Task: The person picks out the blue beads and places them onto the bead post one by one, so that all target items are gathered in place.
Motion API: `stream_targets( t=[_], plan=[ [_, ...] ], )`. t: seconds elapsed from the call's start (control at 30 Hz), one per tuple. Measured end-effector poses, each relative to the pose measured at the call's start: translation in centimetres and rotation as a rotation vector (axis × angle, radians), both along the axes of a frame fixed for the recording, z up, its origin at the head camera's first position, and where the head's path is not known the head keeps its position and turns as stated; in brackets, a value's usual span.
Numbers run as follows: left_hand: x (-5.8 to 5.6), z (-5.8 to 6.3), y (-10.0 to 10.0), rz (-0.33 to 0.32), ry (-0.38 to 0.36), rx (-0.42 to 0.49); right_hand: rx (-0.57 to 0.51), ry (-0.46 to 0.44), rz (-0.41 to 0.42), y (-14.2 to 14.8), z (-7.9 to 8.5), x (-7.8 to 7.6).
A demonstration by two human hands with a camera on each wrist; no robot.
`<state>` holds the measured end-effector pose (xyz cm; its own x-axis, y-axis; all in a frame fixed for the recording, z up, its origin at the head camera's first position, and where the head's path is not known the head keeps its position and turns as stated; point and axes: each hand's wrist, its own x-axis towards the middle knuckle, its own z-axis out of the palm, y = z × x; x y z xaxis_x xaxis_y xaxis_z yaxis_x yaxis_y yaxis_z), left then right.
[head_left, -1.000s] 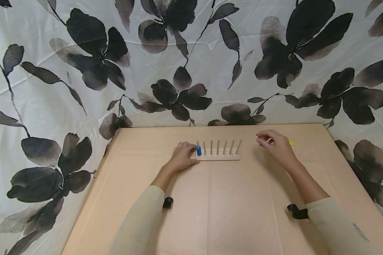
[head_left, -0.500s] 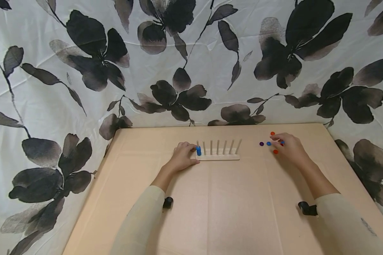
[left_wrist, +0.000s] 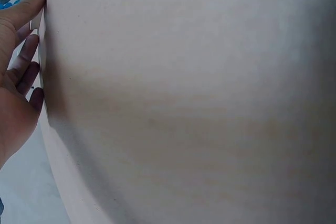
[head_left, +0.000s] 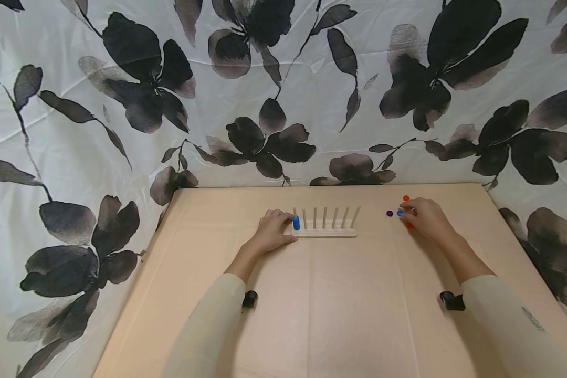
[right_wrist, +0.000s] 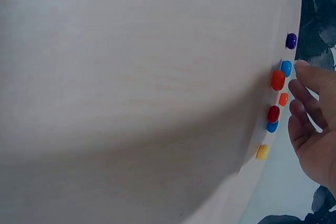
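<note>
A wooden peg rack (head_left: pixel 328 232) with several upright pegs stands on the table in the head view. Blue beads (head_left: pixel 295 223) are stacked on its leftmost peg. My left hand (head_left: pixel 273 231) holds the rack's left end, thumb in front and fingers behind; in the left wrist view the hand (left_wrist: pixel 18 51) lies along the rack's edge. My right hand (head_left: pixel 427 218) is bent over loose beads. Its fingertips are right at a blue bead (right_wrist: pixel 286 68) on the table. The right wrist view shows a small gap between that bead and the nearest fingertip of the hand (right_wrist: pixel 317 108).
A purple bead (right_wrist: pixel 291 41) lies just left of the right fingertips. Orange bead (right_wrist: pixel 278 80), red bead (right_wrist: pixel 273 114) and yellow bead (right_wrist: pixel 262 151) lie near the right hand. A floral cloth (head_left: pixel 264 79) hangs behind the table (head_left: pixel 354 304).
My right hand first moved right and uncovered several beads, then came slightly back left until its fingertips reached the blue bead. My left hand has stayed at the rack.
</note>
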<state>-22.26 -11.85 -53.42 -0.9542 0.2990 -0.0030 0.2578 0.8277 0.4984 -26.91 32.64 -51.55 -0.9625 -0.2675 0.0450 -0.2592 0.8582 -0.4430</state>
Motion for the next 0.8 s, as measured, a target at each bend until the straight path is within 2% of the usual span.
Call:
stream_targets(
  t=[0.17,0.8],
  plan=[
    [0.00,-0.01,0.02,0.000,0.006,0.000,0.017,0.026,0.027,0.02,-0.24,-0.52],
    [0.14,-0.10,0.00,0.000,0.012,-0.010,0.013,-0.020,0.009,-0.29,-0.83,-0.73]
  ],
)
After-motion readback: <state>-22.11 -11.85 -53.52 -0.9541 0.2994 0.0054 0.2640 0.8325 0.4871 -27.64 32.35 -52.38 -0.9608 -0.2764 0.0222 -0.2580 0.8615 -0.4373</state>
